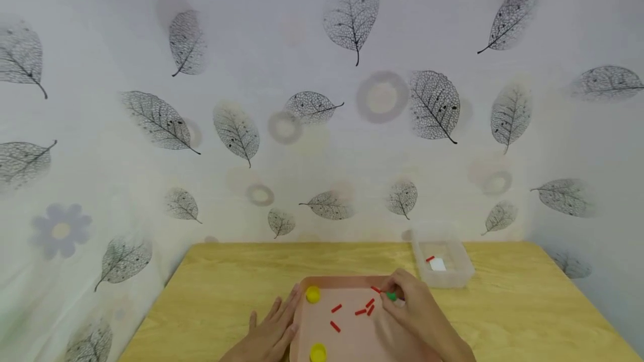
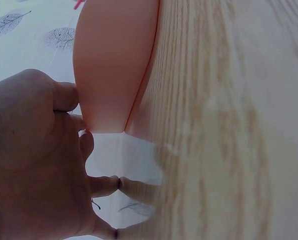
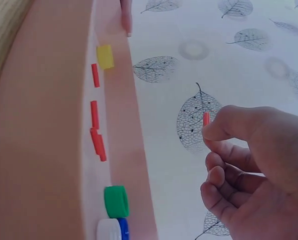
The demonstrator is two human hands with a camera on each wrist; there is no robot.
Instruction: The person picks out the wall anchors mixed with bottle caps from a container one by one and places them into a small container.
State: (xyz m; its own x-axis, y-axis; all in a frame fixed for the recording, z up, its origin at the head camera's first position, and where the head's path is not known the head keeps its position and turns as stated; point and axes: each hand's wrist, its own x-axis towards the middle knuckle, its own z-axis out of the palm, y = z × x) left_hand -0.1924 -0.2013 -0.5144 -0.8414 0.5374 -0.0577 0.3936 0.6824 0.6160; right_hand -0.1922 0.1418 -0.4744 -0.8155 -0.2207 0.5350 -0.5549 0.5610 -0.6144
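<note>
A pink tray (image 1: 352,342) lies on the wooden table, with several short red sticks (image 1: 335,327) scattered inside. My right hand (image 1: 415,306) is over the tray's far right part. Between its thumb and index finger it pinches a small red stick (image 3: 206,119), seen in the right wrist view above the tray's level. Below that hand a green cap (image 3: 117,201) stands beside a white cap (image 3: 109,229) and a blue cap (image 3: 124,229). My left hand (image 1: 274,328) rests against the tray's left side, fingers extended; in the left wrist view its fingertips touch the table.
Two yellow caps, one far (image 1: 313,294) and one near (image 1: 318,352), sit along the tray's left side. A clear plastic box (image 1: 455,281) behind the tray to the right holds a red stick (image 1: 430,259) and a white piece (image 1: 437,265). A leaf-patterned curtain (image 1: 322,155) hangs behind the table (image 1: 231,272).
</note>
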